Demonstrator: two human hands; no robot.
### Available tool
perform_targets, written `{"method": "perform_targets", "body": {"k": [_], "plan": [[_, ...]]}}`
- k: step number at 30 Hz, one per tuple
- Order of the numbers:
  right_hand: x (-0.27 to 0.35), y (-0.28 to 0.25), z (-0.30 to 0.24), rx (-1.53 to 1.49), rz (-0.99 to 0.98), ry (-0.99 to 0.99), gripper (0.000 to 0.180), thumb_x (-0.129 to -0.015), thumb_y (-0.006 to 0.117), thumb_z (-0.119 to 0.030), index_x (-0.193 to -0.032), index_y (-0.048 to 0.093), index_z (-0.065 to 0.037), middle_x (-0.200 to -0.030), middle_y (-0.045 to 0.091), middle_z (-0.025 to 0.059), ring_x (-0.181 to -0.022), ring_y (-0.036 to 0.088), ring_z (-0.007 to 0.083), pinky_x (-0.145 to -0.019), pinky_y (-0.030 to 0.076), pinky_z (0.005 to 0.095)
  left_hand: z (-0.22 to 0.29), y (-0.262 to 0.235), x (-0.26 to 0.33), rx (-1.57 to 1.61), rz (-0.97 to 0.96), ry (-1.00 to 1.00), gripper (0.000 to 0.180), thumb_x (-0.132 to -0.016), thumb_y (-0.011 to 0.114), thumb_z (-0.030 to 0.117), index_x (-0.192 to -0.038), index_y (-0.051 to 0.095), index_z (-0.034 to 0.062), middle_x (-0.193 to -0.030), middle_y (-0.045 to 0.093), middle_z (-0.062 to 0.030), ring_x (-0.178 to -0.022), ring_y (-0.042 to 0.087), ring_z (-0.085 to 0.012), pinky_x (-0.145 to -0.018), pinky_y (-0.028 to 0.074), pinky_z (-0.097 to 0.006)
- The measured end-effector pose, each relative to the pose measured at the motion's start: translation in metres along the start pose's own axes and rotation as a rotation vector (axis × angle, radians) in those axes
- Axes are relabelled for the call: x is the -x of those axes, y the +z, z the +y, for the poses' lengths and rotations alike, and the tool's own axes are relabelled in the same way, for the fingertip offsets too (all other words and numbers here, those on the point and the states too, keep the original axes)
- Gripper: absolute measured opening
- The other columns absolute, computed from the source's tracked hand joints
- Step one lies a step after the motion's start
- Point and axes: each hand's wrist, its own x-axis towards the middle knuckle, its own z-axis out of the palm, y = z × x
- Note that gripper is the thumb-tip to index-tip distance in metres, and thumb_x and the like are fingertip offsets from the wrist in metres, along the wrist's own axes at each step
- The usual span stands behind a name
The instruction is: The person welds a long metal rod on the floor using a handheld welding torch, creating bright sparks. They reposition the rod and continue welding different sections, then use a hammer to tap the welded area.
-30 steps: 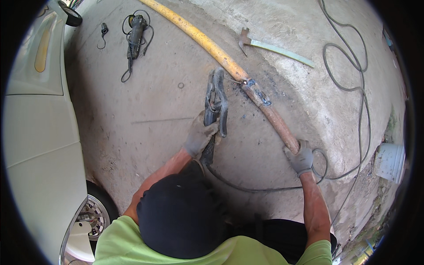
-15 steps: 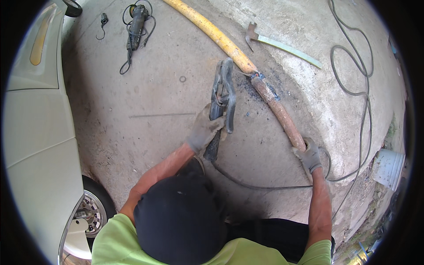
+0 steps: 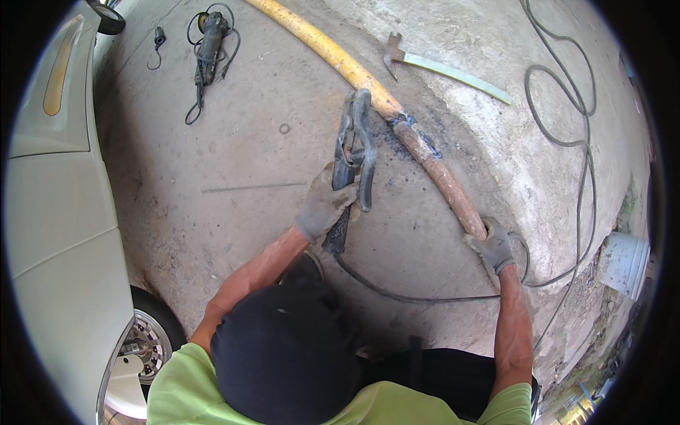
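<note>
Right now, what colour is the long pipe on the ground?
Yellow, turning rusty brown toward the right hand; the pipe shows in the head view.

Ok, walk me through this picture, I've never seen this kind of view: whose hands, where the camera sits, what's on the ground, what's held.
The camera sits on the person's head and looks down, so the dark cap and green shirt fill the bottom. Both hands wear grey gloves. The left hand grips a dark clamp-like tool with a cable trailing from it. The right hand holds the rusty end of a long pipe, yellow farther up. On the concrete floor lie an angle grinder, a hammer and a looped cable. A white car stands at left.
</note>
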Motion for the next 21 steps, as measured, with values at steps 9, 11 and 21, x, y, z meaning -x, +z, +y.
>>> {"method": "perform_targets", "body": {"k": [9, 11, 21], "plan": [[0.001, -0.003, -0.01, 0.007, -0.014, 0.038, 0.057, -0.081, 0.095, -0.031, -0.122, 0.073, 0.002, -0.116, 0.075, 0.0201, -0.106, 0.074, 0.0316, -0.093, 0.058, 0.0418, -0.003, 0.0, -0.001, -0.065, 0.022, -0.015, 0.041, -0.103, 0.075, 0.017, -0.133, 0.056, -0.0016, -0.089, 0.068, -0.0063, -0.065, 0.067, -0.0144, -0.058, 0.056, -0.03], [0.002, -0.002, -0.009, -0.004, -0.008, 0.022, 0.057, -0.08, 0.095, -0.031, -0.122, 0.073, 0.002, -0.115, 0.075, 0.0202, -0.106, 0.074, 0.0317, -0.093, 0.058, 0.0418, 0.003, 0.004, 0.0, -0.067, 0.021, -0.002, 0.04, -0.103, 0.076, 0.017, -0.133, 0.056, -0.0011, -0.089, 0.068, -0.0061, -0.065, 0.067, -0.0143, -0.058, 0.056, -0.03], [0.002, 0.0, -0.007, -0.019, 0.006, 0.015, 0.057, -0.079, 0.096, -0.031, -0.12, 0.074, 0.002, -0.115, 0.075, 0.0201, -0.107, 0.074, 0.0339, -0.095, 0.058, 0.0423, -0.004, 0.001, 0.0, -0.082, 0.036, -0.007, 0.039, -0.104, 0.074, 0.015, -0.133, 0.056, -0.0037, -0.084, 0.07, -0.0078, -0.061, 0.066, -0.0154, -0.057, 0.053, -0.031]]}}
